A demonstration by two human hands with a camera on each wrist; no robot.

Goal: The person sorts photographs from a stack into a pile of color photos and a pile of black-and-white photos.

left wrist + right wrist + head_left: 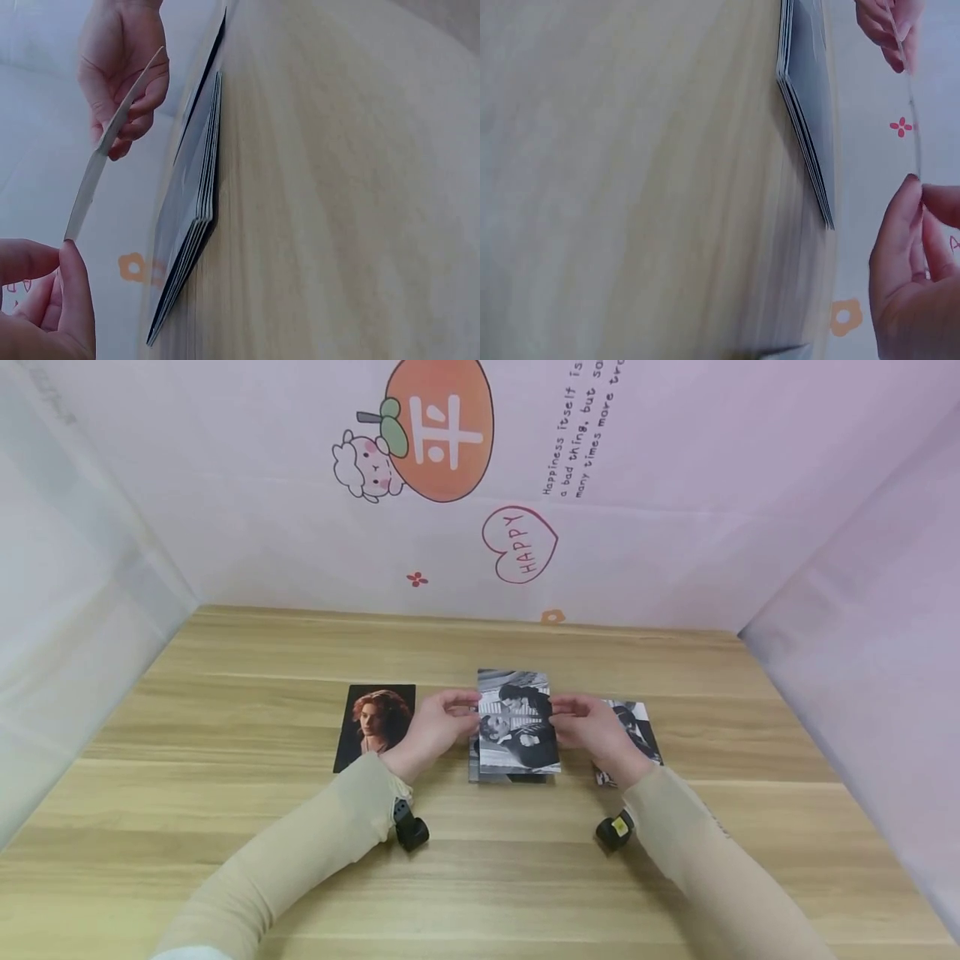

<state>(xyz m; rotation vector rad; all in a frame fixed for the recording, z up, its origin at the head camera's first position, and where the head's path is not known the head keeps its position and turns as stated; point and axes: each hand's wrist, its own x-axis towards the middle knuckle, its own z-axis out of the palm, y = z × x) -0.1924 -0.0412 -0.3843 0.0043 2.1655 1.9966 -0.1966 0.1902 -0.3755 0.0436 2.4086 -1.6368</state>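
Observation:
A black-and-white photo card [517,722] showing two people is held up between both hands. My left hand [437,731] pinches its left edge between thumb and fingers. Its right edge is pinched by my right hand [596,732]. Beneath it lies a neat stack of photo cards [187,214], mostly covered by the held card in the head view. Both wrist views show the held card nearly edge-on, apart from the stack [810,105].
A dark portrait card [375,714] lies on the wooden table [495,893] beside my left hand. Another black-and-white card [639,727] lies partly under my right hand. White printed cloth [262,527] walls the back and both sides.

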